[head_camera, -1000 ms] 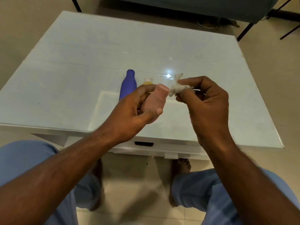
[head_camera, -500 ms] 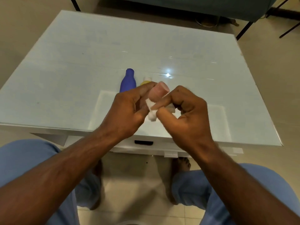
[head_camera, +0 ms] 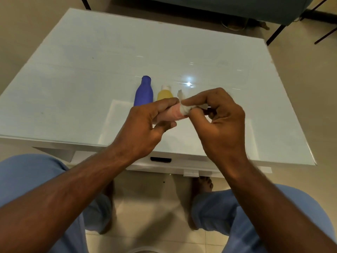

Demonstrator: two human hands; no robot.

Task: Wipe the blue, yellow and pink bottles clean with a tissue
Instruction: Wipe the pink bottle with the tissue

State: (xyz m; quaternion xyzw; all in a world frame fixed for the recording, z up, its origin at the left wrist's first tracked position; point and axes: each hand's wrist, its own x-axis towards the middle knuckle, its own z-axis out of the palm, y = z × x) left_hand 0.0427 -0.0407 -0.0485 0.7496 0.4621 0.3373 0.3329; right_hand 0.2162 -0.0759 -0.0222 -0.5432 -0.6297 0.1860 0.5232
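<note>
My left hand (head_camera: 145, 128) grips a small pink bottle (head_camera: 172, 112), held sideways above the table's near part. My right hand (head_camera: 218, 123) pinches a crumpled white tissue (head_camera: 184, 108) and presses it around the bottle's right end. Most of the pink bottle is hidden by my left fingers. Behind my hands a blue bottle (head_camera: 144, 93) lies on the white table (head_camera: 91, 70), its neck pointing away from me. A yellow bottle (head_camera: 165, 94) with a white cap lies right beside it, partly covered by my left hand.
The glossy table top has a drawer with a dark handle (head_camera: 160, 159) under its near edge. My knees in blue trousers (head_camera: 31, 179) and bare feet (head_camera: 203, 185) are below. A dark sofa (head_camera: 218, 6) and thin black legs stand beyond the far edge.
The tissue went from off the bottle's tip, down over its body, and now sits wrapped on the right end. My left hand has kept hold of the bottle and turned it more sideways.
</note>
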